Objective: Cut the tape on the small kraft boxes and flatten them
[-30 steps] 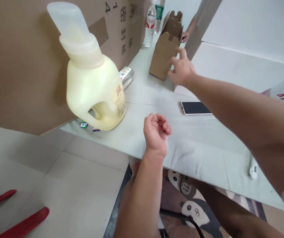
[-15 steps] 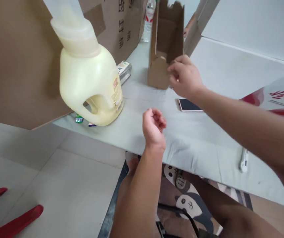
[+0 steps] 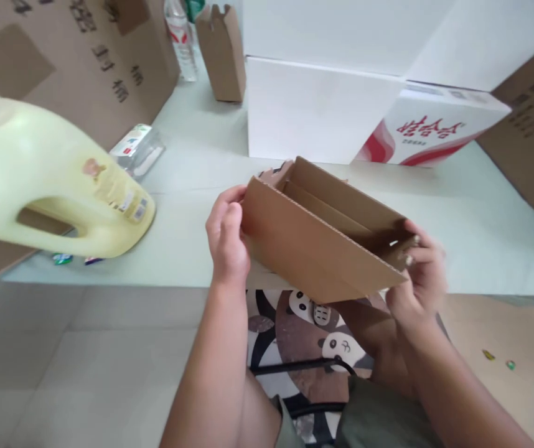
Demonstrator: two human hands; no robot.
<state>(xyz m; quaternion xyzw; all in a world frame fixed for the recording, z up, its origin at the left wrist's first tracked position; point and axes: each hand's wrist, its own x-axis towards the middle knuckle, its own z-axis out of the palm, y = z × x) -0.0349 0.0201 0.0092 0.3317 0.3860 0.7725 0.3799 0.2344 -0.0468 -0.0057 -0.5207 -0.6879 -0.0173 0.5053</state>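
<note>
A small brown cardboard box (image 3: 313,249) lies on its side over the near table edge, its open top facing up and away from me. My left hand (image 3: 226,239) is closed on its left end, thumb on the near wall. My right hand (image 3: 420,274) is closed on its right end, fingers curled over the flap there. Both hands hold the box just above the pale table (image 3: 192,205).
A large pale yellow detergent jug (image 3: 47,180) stands at the left. Behind it lie a wrapped pack (image 3: 137,148) and a big brown carton (image 3: 84,56). A second small cardboard box (image 3: 223,53), a water bottle (image 3: 180,40) and a white printed carton (image 3: 388,118) stand farther back.
My right hand has brought the cardboard box from the far side of the table to the near edge, and my left hand has taken hold of its other end. The view has swung right.
</note>
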